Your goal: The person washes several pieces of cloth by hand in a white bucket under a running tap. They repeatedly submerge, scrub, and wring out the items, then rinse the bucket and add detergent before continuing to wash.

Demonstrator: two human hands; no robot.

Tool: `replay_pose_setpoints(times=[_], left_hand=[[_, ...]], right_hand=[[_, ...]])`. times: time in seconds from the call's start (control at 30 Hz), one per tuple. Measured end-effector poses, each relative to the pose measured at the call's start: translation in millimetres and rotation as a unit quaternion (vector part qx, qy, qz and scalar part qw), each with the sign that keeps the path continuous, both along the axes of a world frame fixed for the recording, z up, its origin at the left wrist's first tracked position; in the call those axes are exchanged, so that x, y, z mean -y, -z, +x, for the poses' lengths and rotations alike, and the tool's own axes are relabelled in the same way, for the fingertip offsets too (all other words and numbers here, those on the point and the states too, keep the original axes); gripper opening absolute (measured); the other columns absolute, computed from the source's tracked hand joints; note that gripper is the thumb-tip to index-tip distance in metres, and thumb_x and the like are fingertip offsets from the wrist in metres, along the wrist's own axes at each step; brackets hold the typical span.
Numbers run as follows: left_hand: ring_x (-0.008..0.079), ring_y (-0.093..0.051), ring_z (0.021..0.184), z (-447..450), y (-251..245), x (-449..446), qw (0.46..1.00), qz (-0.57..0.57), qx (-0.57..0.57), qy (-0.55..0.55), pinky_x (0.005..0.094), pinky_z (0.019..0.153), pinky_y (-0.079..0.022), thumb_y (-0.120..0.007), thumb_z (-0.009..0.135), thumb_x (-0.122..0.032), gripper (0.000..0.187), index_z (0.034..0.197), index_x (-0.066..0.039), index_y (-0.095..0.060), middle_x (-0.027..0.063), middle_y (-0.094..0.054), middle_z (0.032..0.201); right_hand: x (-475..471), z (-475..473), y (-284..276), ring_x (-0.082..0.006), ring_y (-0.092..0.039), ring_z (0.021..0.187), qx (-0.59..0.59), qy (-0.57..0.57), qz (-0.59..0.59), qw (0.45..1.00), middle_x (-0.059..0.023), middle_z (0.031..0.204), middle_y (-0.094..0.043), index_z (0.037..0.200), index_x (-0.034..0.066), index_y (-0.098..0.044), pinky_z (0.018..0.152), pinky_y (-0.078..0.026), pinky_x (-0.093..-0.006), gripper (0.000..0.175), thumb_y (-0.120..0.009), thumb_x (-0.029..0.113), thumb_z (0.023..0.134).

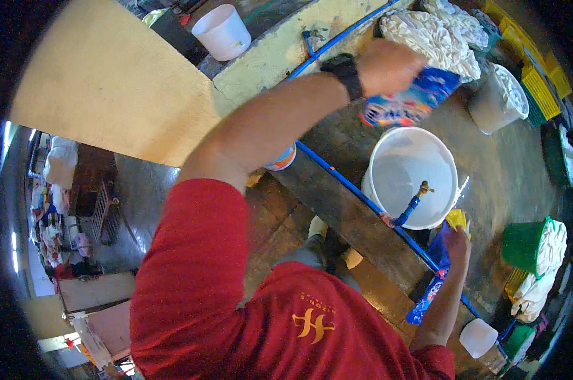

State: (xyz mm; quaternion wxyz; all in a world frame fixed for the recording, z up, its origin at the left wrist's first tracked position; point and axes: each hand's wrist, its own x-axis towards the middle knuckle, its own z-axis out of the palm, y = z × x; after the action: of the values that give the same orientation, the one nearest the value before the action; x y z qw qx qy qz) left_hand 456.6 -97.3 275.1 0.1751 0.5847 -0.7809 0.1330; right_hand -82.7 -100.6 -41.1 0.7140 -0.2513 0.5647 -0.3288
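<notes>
My left hand [393,66], at the end of an outstretched arm with a black wristband, grips a blue printed plastic packet [400,107] beyond a white plastic bucket [369,178]. The hand and packet are blurred. Near the bucket's right lower rim, my right hand [457,244] is closed on another blue printed packet [428,299], which hangs across a blue pipe; a yellow part shows above the fingers. A brass tap [425,188] on a blue riser stands over the bucket. How full the bucket is cannot be told.
The blue pipe [345,178] runs along the basin's low wall. White cloth [424,38] is heaped at the top. A translucent bucket [488,111], a green tub [519,244] with cloth, a yellow crate [540,95] and a small white container [478,338] stand at the right.
</notes>
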Motion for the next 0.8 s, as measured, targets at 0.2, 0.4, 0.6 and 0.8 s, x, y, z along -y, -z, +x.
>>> replay_pose_setpoints(times=[0.2,0.4,0.6,0.8], left_hand=[[0.0351,-0.072,0.081,139.8,7.9,-71.5,0.988,0.036,0.002,-0.150,0.0507,0.066,-0.055,-0.067,0.086,-0.040,0.028,0.101,-0.016,-0.072,0.0146,-0.072,0.085],[0.0378,-0.071,0.088,252.4,49.8,-149.1,0.951,0.090,-0.004,-0.296,0.0510,0.075,-0.054,-0.061,0.089,-0.023,0.020,0.104,-0.012,-0.069,0.0175,-0.072,0.093],[0.0401,-0.070,0.093,303.4,116.1,-231.6,0.886,0.163,-0.033,-0.433,0.0526,0.078,-0.053,-0.060,0.088,-0.016,0.024,0.111,-0.011,-0.065,0.0195,-0.072,0.097],[0.0421,-0.068,0.097,331.0,166.2,-292.5,0.818,0.182,-0.112,-0.534,0.0531,0.080,-0.053,-0.067,0.083,-0.016,0.029,0.111,-0.009,-0.065,0.0210,-0.072,0.102]], right_hand=[[-36.7,6.3,-11.3,-0.0217,-0.066,0.083,-0.120,0.028,0.017,0.992,-0.0042,0.094,-0.066,0.103,0.0131,-0.063,0.070,-0.058,-0.0425,0.020,-0.068,0.032,0.097],[-47.9,47.6,-16.3,-0.0189,-0.066,0.077,-0.163,0.016,0.021,0.986,-0.0025,0.094,-0.067,0.109,0.0125,-0.062,0.062,-0.058,-0.0387,0.023,-0.068,0.031,0.097],[-51.1,87.6,-30.9,-0.0124,-0.063,0.068,-0.212,-0.006,-0.037,0.976,-0.0012,0.089,-0.066,0.116,0.0071,-0.064,0.054,-0.054,-0.0271,0.031,-0.069,0.029,0.096],[-21.4,147.0,-40.2,-0.0100,-0.063,0.070,-0.311,-0.060,-0.121,0.941,-0.0003,0.084,-0.067,0.112,0.0051,-0.069,0.054,-0.051,-0.0249,0.034,-0.070,0.034,0.095]])
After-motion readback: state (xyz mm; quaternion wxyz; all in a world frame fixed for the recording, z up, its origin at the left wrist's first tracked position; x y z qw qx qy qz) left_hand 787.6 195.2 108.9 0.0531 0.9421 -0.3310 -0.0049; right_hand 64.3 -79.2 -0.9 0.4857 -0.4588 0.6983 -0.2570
